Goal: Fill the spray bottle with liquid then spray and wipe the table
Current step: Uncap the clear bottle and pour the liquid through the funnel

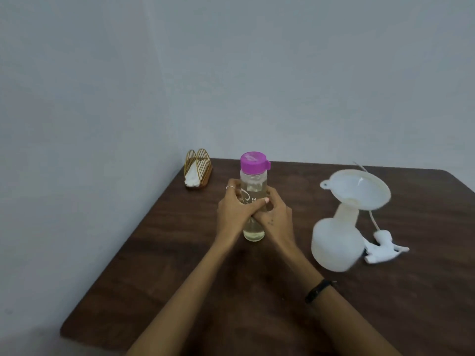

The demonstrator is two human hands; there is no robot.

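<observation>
A clear bottle (253, 185) with a purple cap (254, 163) stands upright on the dark wooden table (180, 253), holding pale yellowish liquid. My left hand (235, 209) and my right hand (276, 214) both wrap around its middle from either side. To the right stands a translucent white spray bottle (335, 240) with a white funnel (359, 188) sitting tilted in its open neck. Its white trigger spray head (383, 246) with the dip tube lies on the table just right of it.
A gold wire napkin holder (198, 170) with white napkins stands at the table's far left corner, near the grey wall. The table's left edge runs diagonally close to my left arm. A black band is on my right wrist.
</observation>
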